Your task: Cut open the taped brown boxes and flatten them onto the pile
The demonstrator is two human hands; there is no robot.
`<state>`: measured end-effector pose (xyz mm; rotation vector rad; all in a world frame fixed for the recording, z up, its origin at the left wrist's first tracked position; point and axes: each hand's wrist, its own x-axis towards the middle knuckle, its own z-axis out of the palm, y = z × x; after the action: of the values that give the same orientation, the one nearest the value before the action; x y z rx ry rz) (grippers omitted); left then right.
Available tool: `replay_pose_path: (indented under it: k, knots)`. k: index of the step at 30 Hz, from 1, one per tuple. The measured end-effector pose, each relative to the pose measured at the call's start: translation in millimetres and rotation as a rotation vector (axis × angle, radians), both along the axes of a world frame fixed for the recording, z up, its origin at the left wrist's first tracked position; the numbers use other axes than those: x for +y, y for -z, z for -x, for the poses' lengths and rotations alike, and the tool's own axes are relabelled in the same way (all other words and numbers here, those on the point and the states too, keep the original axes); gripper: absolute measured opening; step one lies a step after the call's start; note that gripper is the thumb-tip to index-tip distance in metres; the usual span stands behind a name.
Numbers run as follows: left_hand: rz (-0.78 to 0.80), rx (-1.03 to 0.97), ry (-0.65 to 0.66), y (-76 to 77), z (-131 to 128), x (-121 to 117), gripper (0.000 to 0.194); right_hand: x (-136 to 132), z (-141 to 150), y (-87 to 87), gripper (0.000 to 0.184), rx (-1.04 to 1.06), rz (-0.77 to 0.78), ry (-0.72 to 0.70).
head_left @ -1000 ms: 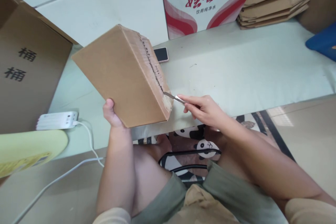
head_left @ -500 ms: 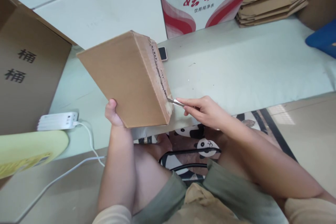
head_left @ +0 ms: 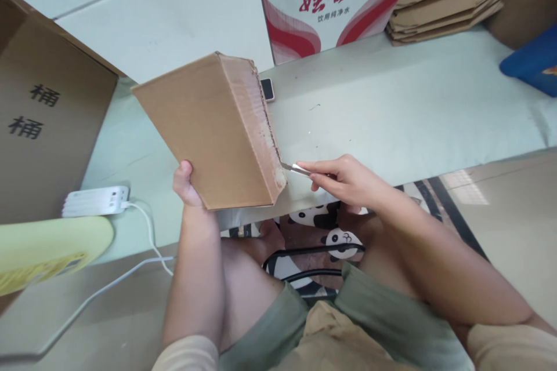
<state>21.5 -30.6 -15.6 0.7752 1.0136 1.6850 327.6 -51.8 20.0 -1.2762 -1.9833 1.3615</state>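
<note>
In the head view, a brown cardboard box (head_left: 200, 133) is held tilted above the bench, its large flat face toward me. My left hand (head_left: 187, 185) grips its lower left edge, thumb on that face and the other fingers hidden behind. The box's narrow right side (head_left: 255, 122) carries clear tape with a ragged, torn edge of cardboard along it. Pinched in my right hand (head_left: 343, 177) is a slim utility knife (head_left: 298, 168), its blade tip touching or very near the lower end of that ragged edge.
A long bench (head_left: 391, 98) with a pale green cover runs across. On it are a phone-like device (head_left: 267, 89), a white power bank (head_left: 96, 201) with a cable, a white-and-red carton (head_left: 331, 6), folded cardboard (head_left: 444, 6), and a blue object (head_left: 531, 64). A large carton (head_left: 43, 110) stands left.
The knife has shifted slightly right, and the ragged side flap has swung outward, showing more of the taped side. My left hand keeps its grip on the box.
</note>
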Motion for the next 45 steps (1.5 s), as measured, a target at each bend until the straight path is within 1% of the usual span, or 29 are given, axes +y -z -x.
replay_pose_path:
  k: [3,7,12,19,22,26,30,34,40,45]
  knots:
    - [-0.008,-0.012,0.017,0.0,-0.2,0.3,0.043,-0.6,-1.8,-3.2,0.048,-0.007,0.014,-0.004]
    - [-0.031,0.015,0.002,-0.5,-0.7,1.3,0.041,-1.3,-3.5,-6.6,0.048,-0.024,0.048,-0.006]
    - [-0.013,-0.008,0.014,-0.6,0.0,1.3,0.042,-1.0,-6.2,-7.4,0.049,-0.028,0.055,-0.02]
    - [-0.031,0.028,0.007,-3.7,-2.3,2.3,0.034,-1.4,-8.6,-7.7,0.049,-0.034,0.045,-0.032]
    - [-0.045,0.031,0.001,-3.0,-1.5,3.1,0.04,-1.5,-9.2,-7.0,0.049,-0.031,0.051,-0.034]
    - [-0.015,0.009,0.003,0.1,1.6,2.9,0.047,-1.1,-11.0,-6.7,0.048,-0.022,0.058,-0.048]
    - [-0.019,-0.011,0.006,0.8,2.5,2.3,0.045,-0.3,-12.3,-10.0,0.049,-0.021,0.075,-0.057]
    - [-0.009,0.02,-0.001,-2.5,-0.5,2.2,0.04,0.0,-13.3,-12.7,0.049,-0.032,0.101,-0.059]
    - [-0.003,0.01,-0.008,-2.4,-1.3,1.9,0.049,-0.4,-15.0,-12.8,0.048,-0.027,0.102,-0.069]
    - [0.01,0.013,-0.001,-2.0,-0.5,1.4,0.057,-1.6,-11.0,-11.1,0.047,-0.007,0.095,-0.065]
